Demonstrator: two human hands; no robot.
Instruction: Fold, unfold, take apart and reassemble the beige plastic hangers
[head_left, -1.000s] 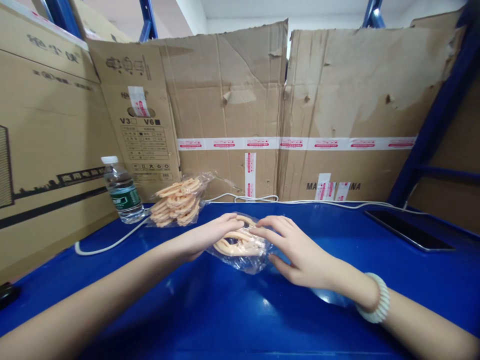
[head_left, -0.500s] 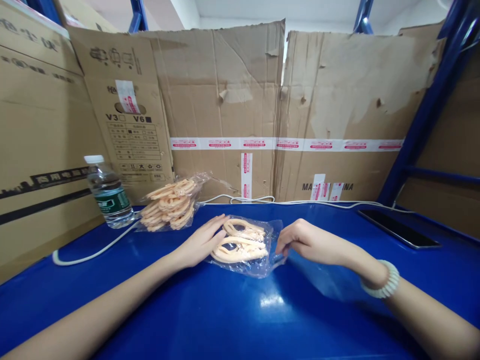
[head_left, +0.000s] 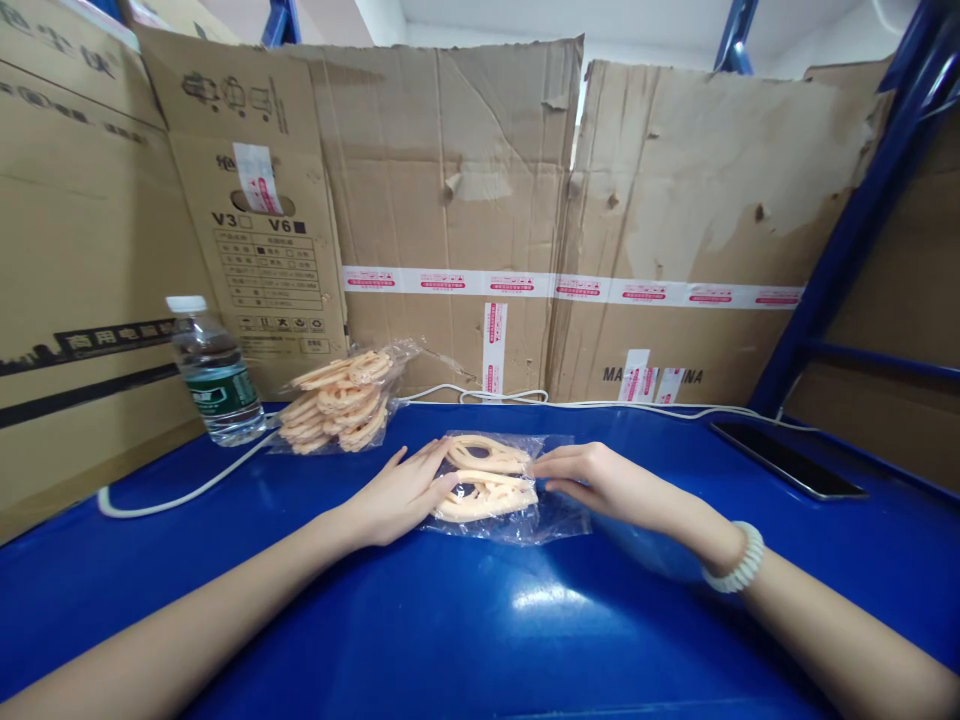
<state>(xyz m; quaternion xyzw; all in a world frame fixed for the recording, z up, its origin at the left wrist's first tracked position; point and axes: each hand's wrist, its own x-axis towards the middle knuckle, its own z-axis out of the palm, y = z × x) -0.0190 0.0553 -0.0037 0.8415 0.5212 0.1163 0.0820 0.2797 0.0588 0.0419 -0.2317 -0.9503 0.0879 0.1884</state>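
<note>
Here, blue tabletop (head_left: 337,620): the broad glossy base, running from 6 o'clock up to the cardboard, with the flat bag (head_left: 559,520) as the clock's centre.
Cardboard panels (head_left: 450,220): upright at 12 o'clock, creased, and crossed by a strip of white-and-red tape (head_left: 450,281).
Printed carton (head_left: 75,230): at 10 o'clock, with a dark band low on its side.
Blue metal post (head_left: 832,260): leaning at 2 o'clock, just beside the panels' right edge.
White cable (head_left: 592,404): along the foot of the panels at 12 o'clock, with a loop out at 9.
Bagged stack (head_left: 337,402): beige looped pieces heaped in clear plastic at 10 o'clock, near the flat bag but apart from it.
Flat bag's contents: beige oval loops (head_left: 480,512) lying one above the other, between the two hands.
Water bottle (head_left: 214,375): upright at 10 o'clock, beyond the stack, white-capped and green-labelled.
Left hand (head_left: 394,500): from 9 o'clock, palm down, fingers extended and slightly apart, tips and thumb on the bag's left edge.
Right hand (head_left: 615,485): from 3 o'clock, fingers bent, fingertips and thumb close together at the loops' right end; whether they pinch the plastic I cannot tell.
Smartphone (head_left: 791,462): lying dark-screened at 3 o'clock, well apart.
Pale beaded bracelet (head_left: 739,560): round the right wrist, at 4 o'clock.
</note>
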